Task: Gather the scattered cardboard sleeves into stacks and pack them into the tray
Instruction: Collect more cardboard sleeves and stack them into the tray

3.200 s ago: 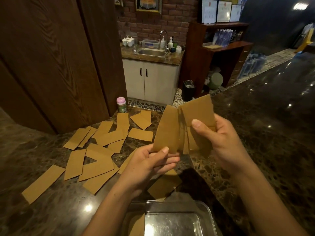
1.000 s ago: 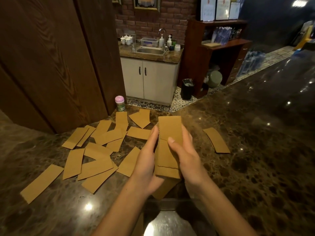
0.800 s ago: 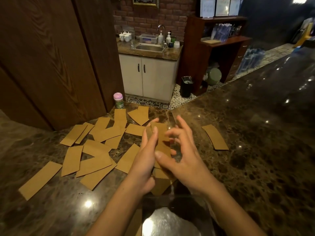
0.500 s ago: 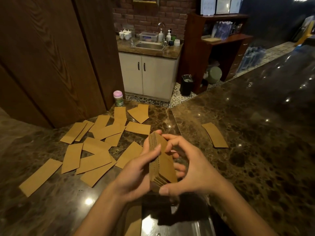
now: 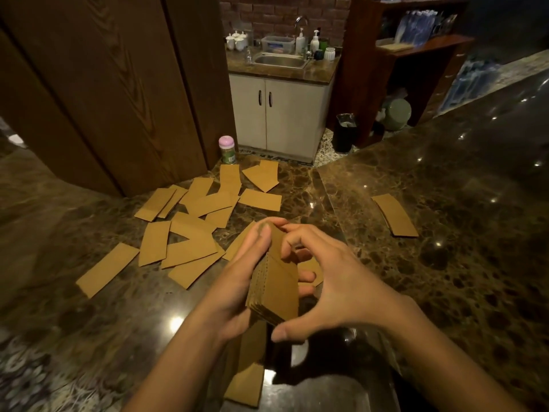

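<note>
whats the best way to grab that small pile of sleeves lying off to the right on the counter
Pinch the small pile across its two long edges near the middle, from above, with the right hand once the held stack is set down. It lies flat on the counter, alone, so both long sides look free.

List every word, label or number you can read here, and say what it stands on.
Nothing here reads clearly.
Jar: green label, too blurred.
Bottles by the sink: labels too small.
Packs on the shelf: print too blurred.
Sleeves and the held stack: no print shows.
</note>
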`<state>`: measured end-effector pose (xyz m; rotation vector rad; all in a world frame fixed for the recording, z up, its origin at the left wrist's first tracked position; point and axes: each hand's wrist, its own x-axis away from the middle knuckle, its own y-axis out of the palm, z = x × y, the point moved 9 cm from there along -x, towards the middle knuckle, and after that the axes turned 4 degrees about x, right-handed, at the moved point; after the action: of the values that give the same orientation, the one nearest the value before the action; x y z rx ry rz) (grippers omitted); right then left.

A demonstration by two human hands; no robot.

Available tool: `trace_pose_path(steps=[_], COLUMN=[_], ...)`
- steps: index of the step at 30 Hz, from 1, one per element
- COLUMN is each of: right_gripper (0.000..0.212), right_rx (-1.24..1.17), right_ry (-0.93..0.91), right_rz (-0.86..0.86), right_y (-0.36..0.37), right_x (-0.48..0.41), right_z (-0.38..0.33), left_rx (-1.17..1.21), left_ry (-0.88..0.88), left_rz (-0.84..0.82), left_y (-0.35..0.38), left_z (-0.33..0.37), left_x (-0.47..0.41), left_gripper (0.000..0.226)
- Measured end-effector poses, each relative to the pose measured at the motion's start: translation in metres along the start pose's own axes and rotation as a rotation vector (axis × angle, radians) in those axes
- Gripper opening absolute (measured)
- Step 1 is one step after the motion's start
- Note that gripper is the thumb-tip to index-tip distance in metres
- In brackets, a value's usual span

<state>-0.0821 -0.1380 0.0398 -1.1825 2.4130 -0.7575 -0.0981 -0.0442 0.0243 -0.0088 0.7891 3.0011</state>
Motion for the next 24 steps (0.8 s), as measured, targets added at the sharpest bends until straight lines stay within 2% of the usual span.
trace_pose_path(steps=[1,3,6,8,11,13,15,17,19,22,24], right_gripper=[0.079,0.078,0.077,0.077,0.078,0.079,0.079,0.077,0.077,0.095,0.103], right_rx=[0.016,0.023,0.090,0.132,0.126,0.150,0.226,0.319,0.419,0.627,0.726], right_ry=[-0.008,-0.037,-0.103,-0.125,-0.023,0.083,0.186,0.276,0.316,0.275,0.266], right_rz=[-0.007,-0.045,-0.050,-0.049,-0.119,-0.240,-0.411,-0.578,-0.660,-0.610,-0.554], right_y=[0.004,0.014,0.025,0.027,0.025,0.027,0.037,0.055,0.076,0.103,0.117], right_x=[0.000,0.000,0.002,0.005,0.017,0.033,0.052,0.066,0.070,0.063,0.057], right_z=[-0.003,-0.010,-0.020,-0.025,-0.008,0.009,0.025,0.036,0.044,0.059,0.065], left_rx=[-0.006,0.053,0.241,0.177,-0.178,-0.550,-0.950,-1.222,-1.409,-1.648,-1.643], left_ry=[0.019,-0.051,-0.140,-0.155,-0.147,0.023,0.143,0.116,-0.006,-0.175,-0.258], left_rz=[-0.011,0.100,0.057,0.094,0.258,0.434,0.495,0.432,0.331,0.140,0.113], left_y=[0.000,-0.009,-0.012,-0.019,-0.040,-0.062,-0.072,-0.073,-0.071,-0.063,-0.062], left_z=[0.001,-0.008,-0.020,-0.021,-0.015,0.007,0.017,0.003,-0.026,-0.065,-0.072], left_x=[0.005,0.013,0.036,0.045,0.065,0.090,0.112,0.126,0.135,0.141,0.139], left_gripper=[0.032,0.036,0.043,0.048,0.050,0.042,0.034,0.035,0.043,0.045,0.036])
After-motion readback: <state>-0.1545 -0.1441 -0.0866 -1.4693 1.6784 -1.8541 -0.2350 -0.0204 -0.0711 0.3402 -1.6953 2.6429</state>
